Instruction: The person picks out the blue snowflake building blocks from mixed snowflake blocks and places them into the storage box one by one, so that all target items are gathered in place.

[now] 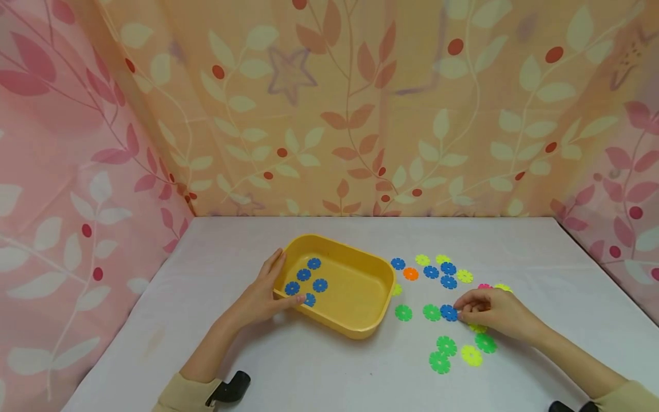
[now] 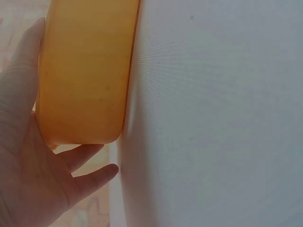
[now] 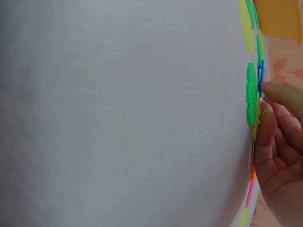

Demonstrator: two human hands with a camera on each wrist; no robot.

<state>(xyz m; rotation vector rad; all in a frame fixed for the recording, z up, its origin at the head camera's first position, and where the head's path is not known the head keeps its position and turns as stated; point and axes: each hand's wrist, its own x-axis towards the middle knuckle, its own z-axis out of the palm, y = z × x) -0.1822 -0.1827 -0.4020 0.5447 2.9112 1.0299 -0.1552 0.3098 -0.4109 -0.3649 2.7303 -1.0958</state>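
My left hand (image 1: 257, 298) grips the left end of a yellow plastic tray (image 1: 352, 289), thumb over the near rim and fingers along the outer left side. In the left wrist view, the tray's wall (image 2: 87, 75) stands close against the fingers. Several blue notched discs (image 1: 304, 274) lie at the tray's left end, one partly behind the thumb. To the right, my right hand (image 1: 496, 313) pinches another blue notched disc (image 1: 448, 312) at its right edge, just over the table. The right wrist view shows that blue disc (image 3: 261, 78) edge-on at the fingertips.
Around the right hand lie green discs (image 1: 404, 313), yellow discs (image 1: 471, 355), more blue discs (image 1: 431, 272) and an orange disc (image 1: 411, 274). A pink disc (image 1: 485, 286) is partly hidden behind that hand. Patterned curtains (image 1: 329, 114) border the white table (image 1: 288, 366).
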